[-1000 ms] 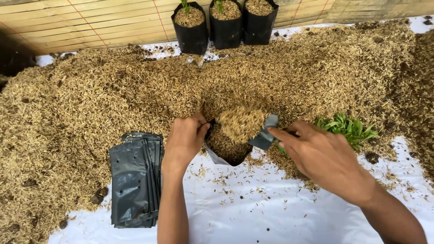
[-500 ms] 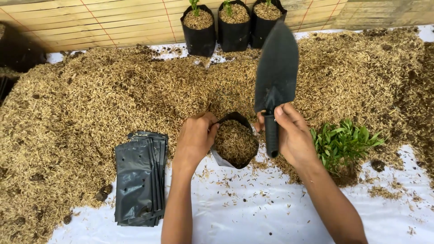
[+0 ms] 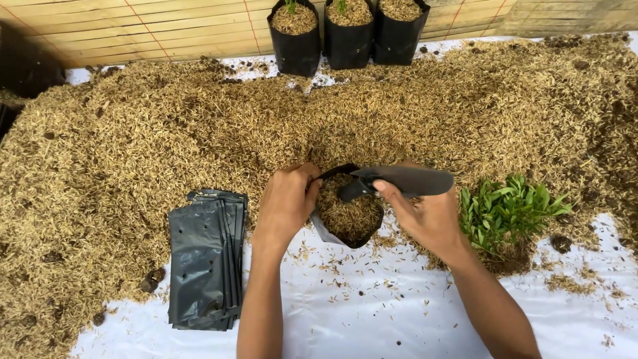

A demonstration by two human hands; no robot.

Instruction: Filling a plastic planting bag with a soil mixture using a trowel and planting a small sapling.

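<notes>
A small black planting bag (image 3: 347, 213), filled with pale husk mix, stands at the near edge of a big husk heap (image 3: 166, 126). My left hand (image 3: 287, 203) grips the bag's left rim. My right hand (image 3: 425, 216) holds a dark trowel (image 3: 399, 181) lying level across the bag's mouth, handle end over the fill, blade pointing right. A clump of green seedlings (image 3: 508, 209) sits just right of my right hand.
A flat stack of empty black bags (image 3: 203, 259) lies left of my left arm on the white sheet (image 3: 372, 319). Three filled black bags (image 3: 345, 30) stand in a row at the back, against a bamboo mat wall (image 3: 133, 26).
The trowel has swung down from upright, blade up, to level across the bag's mouth. My left hand has stayed on the rim.
</notes>
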